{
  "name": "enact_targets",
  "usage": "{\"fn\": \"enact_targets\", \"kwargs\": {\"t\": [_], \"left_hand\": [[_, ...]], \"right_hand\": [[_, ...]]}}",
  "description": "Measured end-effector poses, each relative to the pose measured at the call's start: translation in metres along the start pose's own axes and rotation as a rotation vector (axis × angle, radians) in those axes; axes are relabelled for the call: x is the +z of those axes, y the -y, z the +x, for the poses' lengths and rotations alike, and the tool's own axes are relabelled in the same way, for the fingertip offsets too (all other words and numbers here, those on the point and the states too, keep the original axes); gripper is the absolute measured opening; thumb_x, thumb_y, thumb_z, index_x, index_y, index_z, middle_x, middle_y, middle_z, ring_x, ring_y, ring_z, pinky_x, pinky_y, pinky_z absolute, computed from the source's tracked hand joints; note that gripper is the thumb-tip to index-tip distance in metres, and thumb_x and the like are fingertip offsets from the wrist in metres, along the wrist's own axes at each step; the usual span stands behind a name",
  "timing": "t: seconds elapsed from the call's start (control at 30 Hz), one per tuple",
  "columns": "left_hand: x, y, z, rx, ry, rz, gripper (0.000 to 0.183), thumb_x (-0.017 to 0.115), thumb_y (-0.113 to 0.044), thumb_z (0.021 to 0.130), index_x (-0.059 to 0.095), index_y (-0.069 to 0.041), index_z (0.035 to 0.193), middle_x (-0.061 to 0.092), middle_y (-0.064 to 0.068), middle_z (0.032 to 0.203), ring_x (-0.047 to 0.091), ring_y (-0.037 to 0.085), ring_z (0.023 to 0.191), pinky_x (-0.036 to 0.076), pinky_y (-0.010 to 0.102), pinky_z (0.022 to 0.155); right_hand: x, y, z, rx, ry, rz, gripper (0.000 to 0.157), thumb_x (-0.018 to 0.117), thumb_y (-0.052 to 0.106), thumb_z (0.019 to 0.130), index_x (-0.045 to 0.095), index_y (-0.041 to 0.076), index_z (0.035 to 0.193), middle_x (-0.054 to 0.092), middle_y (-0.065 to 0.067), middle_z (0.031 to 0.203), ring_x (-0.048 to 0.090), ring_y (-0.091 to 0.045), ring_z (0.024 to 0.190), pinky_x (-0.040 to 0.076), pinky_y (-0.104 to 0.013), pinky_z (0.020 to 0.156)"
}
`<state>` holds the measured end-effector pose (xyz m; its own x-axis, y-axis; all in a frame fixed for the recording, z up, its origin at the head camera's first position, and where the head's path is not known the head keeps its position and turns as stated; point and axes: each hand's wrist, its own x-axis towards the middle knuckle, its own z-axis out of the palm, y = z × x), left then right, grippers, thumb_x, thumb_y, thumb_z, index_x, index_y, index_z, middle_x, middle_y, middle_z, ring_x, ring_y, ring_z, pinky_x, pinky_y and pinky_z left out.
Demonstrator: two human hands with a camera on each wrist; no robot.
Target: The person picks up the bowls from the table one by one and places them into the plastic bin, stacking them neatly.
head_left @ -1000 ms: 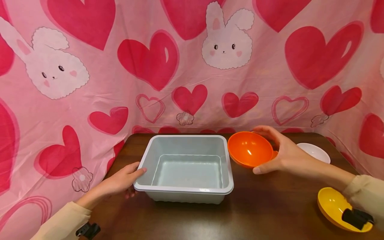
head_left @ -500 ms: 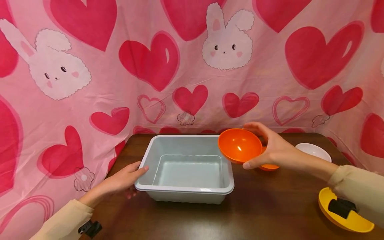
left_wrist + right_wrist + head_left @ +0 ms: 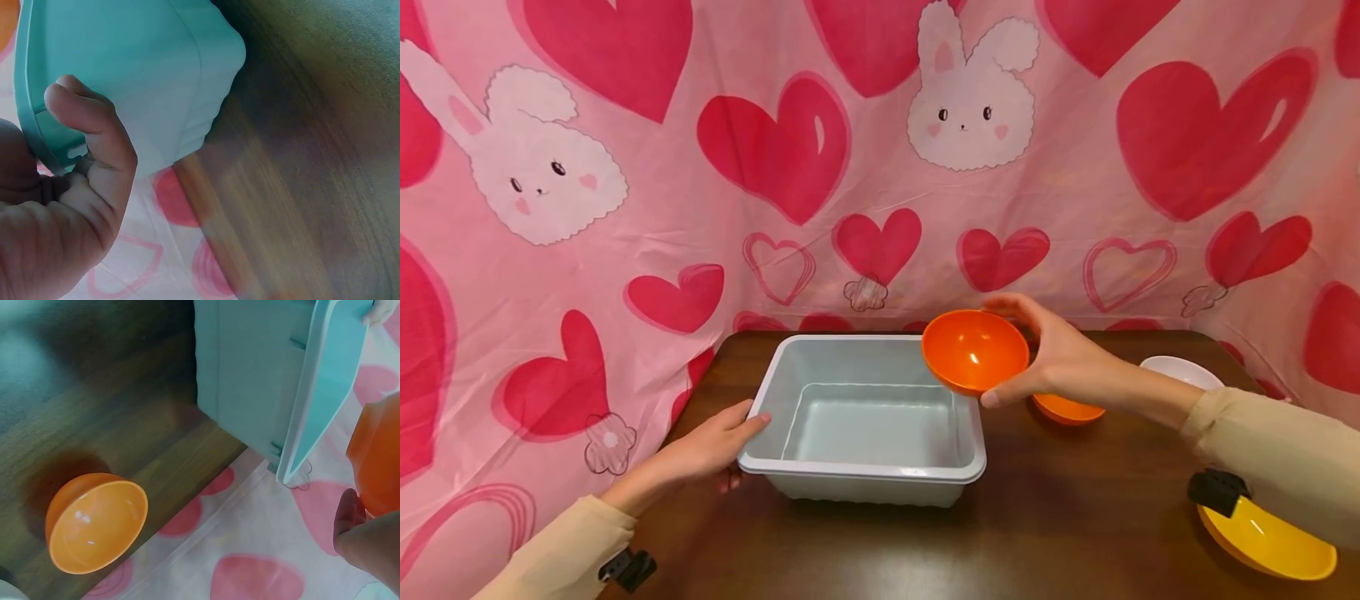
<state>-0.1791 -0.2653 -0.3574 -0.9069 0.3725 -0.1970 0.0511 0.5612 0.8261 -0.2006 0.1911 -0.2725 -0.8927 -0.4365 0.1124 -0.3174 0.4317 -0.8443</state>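
A grey plastic basin (image 3: 880,472) stands on the dark wooden table. My left hand (image 3: 718,442) grips its left rim, thumb over the top edge; the left wrist view shows curled fingers (image 3: 115,150) under that rim. An orange bowl (image 3: 974,354) is in my right hand (image 3: 1052,358), pinched at its right side between thumb and fingers. It is raised and overlaps the basin's back right corner in the head view. In the right wrist view the held orange bowl (image 3: 381,456) shows only partly, at the right edge.
A second orange bowl (image 3: 97,525) sits on the table right of the basin. A white bowl (image 3: 1182,369) lies farther back right, partly behind my right forearm. A yellow bowl (image 3: 1270,542) is at the front right. A pink heart-print cloth (image 3: 865,192) hangs behind the table.
My right hand has carried the orange bowl left, from beside the basin to over its right rim, uncovering the second orange bowl. My left hand has stayed on the rim.
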Motion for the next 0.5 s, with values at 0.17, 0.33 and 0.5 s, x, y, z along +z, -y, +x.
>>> {"fn": "enact_targets", "kwargs": {"t": [0.17,0.33,0.5], "left_hand": [[0.001,0.003,0.0,0.011,0.006,-0.004,0.028,0.047,-0.02,0.112,0.044,0.005,0.123,0.058,0.01,0.064,0.058,0.024,0.047,0.053,0.038,0.042],[0.002,0.006,-0.001,0.014,-0.015,-0.011,0.027,0.048,-0.021,0.112,0.045,0.003,0.123,0.057,0.01,0.064,0.058,0.024,0.046,0.051,0.035,0.041],[0.001,0.006,0.0,0.024,-0.029,0.001,0.026,0.049,-0.021,0.112,0.046,0.003,0.123,0.058,0.01,0.063,0.058,0.026,0.046,0.051,0.035,0.04]], "right_hand": [[0.003,0.003,0.011,0.03,0.019,0.006,0.104,0.097,0.03,0.071,0.037,0.019,0.156,0.05,-0.004,0.149,0.05,-0.031,0.13,0.055,-0.045,0.098],[0.003,0.004,0.022,0.032,0.037,0.023,0.103,0.096,0.029,0.073,0.036,0.02,0.156,0.049,-0.004,0.149,0.052,-0.032,0.127,0.055,-0.046,0.097],[0.0,0.005,0.03,0.037,0.044,0.006,0.103,0.097,0.03,0.072,0.036,0.02,0.155,0.048,-0.004,0.15,0.051,-0.031,0.129,0.055,-0.046,0.098]]}}
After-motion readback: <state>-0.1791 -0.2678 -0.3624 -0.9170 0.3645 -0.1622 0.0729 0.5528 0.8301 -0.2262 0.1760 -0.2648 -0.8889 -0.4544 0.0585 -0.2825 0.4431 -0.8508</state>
